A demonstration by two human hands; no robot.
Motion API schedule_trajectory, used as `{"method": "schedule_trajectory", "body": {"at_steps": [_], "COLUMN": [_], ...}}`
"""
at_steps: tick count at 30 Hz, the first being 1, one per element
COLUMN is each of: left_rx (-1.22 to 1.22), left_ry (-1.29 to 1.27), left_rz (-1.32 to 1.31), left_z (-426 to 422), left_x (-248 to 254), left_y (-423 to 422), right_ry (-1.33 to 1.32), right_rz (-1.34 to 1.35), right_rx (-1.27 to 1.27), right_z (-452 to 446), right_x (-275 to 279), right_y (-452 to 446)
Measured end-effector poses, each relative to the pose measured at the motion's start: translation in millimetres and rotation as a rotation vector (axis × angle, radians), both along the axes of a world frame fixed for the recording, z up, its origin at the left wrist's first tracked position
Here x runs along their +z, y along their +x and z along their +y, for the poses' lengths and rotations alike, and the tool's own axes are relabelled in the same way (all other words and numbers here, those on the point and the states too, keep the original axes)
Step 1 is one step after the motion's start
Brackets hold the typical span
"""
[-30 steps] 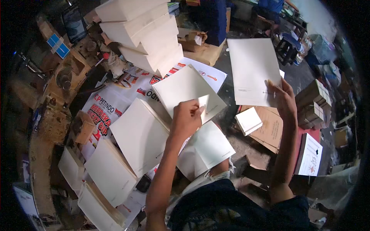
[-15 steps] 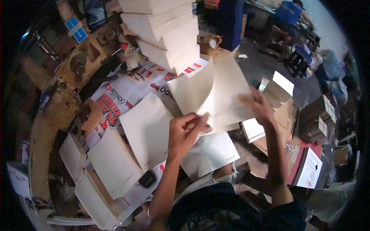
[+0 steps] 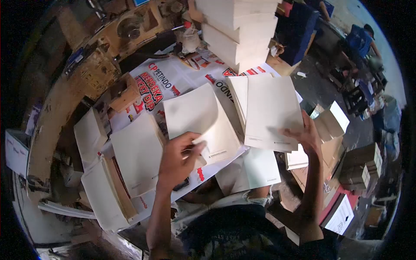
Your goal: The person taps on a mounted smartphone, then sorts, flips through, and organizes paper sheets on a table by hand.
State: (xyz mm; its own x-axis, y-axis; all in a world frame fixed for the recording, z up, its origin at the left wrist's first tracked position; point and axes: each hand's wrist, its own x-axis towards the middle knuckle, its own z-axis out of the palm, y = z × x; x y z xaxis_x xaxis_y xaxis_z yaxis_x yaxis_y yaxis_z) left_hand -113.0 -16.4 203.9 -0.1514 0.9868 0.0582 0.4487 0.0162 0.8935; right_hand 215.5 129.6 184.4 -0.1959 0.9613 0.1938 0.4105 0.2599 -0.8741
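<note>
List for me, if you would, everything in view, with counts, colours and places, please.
Held paper: count unclear, off-white, centre right
Lifted top sheet: one, off-white, centre
Printed banner: one, white with red and black lettering, upper centre-left
Low paper stacks: about five, off-white, across banner
Tall paper pile: one, off-white, upper centre
Wooden-looking block: one, brown, left on banner
Creased paper: one, pale, below held paper
Cardboard: one, brown, right
Bundles: at least two, greyish, far right
Printed pad: one, white, lower right
Other people: at least one, blue top, upper right
Edges: too dim to itemise
Left hand: one, bare, pinching lifted top sheet
Right hand: one, bare, gripping held paper
</note>
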Motion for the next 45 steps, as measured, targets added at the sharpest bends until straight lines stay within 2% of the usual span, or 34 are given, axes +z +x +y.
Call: {"method": "schedule_trajectory", "body": {"at_steps": [3, 4, 5, 7, 9, 10, 11, 13, 14, 15, 18, 19, 21, 22, 23, 24, 25, 26, 27, 29, 36, 38, 39, 41, 42, 43, 45], "left_rx": [0.274, 0.304, 0.339, 0.358, 0.008, 0.107, 0.117, 0.101, 0.099, 0.121, 0.109, 0.143, 0.196, 0.298, 0.399, 0.457, 0.477, 0.539, 0.601, 0.676, 0.896, 1.07, 1.074, 1.066, 1.102, 1.092, 1.188], "left_ry": [0.168, 0.197, 0.225, 0.199, 0.111, -0.078, -0.074, -0.091, -0.104, -0.102, -0.054, -0.078, -0.099, -0.072, -0.049, 0.072, 0.067, 0.12, 0.172, 0.228, 0.267, 0.316, 0.318, 0.756, 0.849, 0.843, 0.809], "left_rz": [-0.29, -0.335, -0.374, -0.328, 0.126, 0.345, 0.341, 0.502, 0.457, 0.452, 0.439, 0.337, 0.217, 0.193, 0.17, 0.269, 0.26, 0.244, 0.227, 0.197, -0.143, -0.216, -0.214, -0.536, -0.739, -0.733, -0.357], "left_z": [-35, -47, -60, -80, -93, -98, -100, -101, -104, -106, -117, -122, -129, -131, -133, -133, -136, -137, -138, -140, -151, -155, -159, -168, -174, -172, -169], "left_x": [14, 10, 8, 14, 27, 42, 37, 19, 17, 13, 3, 1, -1, 4, 5, -3, -6, -6, -4, -6, -3, -3, -7, -22, -32, -38, -43], "left_y": [-17, -29, -42, -65, -76, -63, -64, -70, -74, -78, -86, -87, -84, -78, -73, -70, -67, -63, -59, -57, -70, -75, -80, -89, -92, -97, -106], "right_ry": [-0.139, -0.239, -0.243, -0.329, -0.298, -0.222, -0.144, -0.26, -0.281, -0.277, -0.383, -0.381, -0.538, -0.567, -0.571, -0.55, -0.528, -0.347, -0.347, -0.35, -0.056, -0.254, -0.253, -0.426, -0.433, -0.435, -0.109], "right_rz": [0.098, 0.352, 0.349, 0.522, 0.462, 0.396, 0.33, 0.204, 0.145, 0.138, 0.24, 0.225, 0.35, 0.464, 0.447, 0.43, 0.415, 0.248, 0.233, 0.099, -0.175, 0.164, 0.165, 0.478, 0.453, 0.463, 0.064], "right_rx": [0.026, -0.029, -0.01, -0.08, 0.041, 0.021, 0.002, 0.193, 0.401, 0.421, 0.326, 0.346, 0.081, 0.086, 0.099, 0.083, 0.069, 0.093, 0.108, 0.299, 0.433, 0.409, 0.412, 0.252, 0.3, 0.292, 0.33], "right_z": [16, 14, 12, 7, -2, -6, -12, -30, -29, -28, -16, -20, -31, -19, -15, -20, -23, -21, -25, -37, -52, -49, -51, -63, -65, -69, -83], "right_x": [-21, -24, -23, -15, -12, -27, -27, -3, 8, 3, -60, -50, -22, -34, -43, -37, -33, -43, -34, -5, 15, 11, 12, 25, 25, 16, -12], "right_y": [12, 6, -1, -17, -42, -55, -74, -110, -120, -124, -117, -123, -133, -133, -128, -131, -135, -131, -136, -146, -153, -154, -155, -164, -166, -170, -189]}}
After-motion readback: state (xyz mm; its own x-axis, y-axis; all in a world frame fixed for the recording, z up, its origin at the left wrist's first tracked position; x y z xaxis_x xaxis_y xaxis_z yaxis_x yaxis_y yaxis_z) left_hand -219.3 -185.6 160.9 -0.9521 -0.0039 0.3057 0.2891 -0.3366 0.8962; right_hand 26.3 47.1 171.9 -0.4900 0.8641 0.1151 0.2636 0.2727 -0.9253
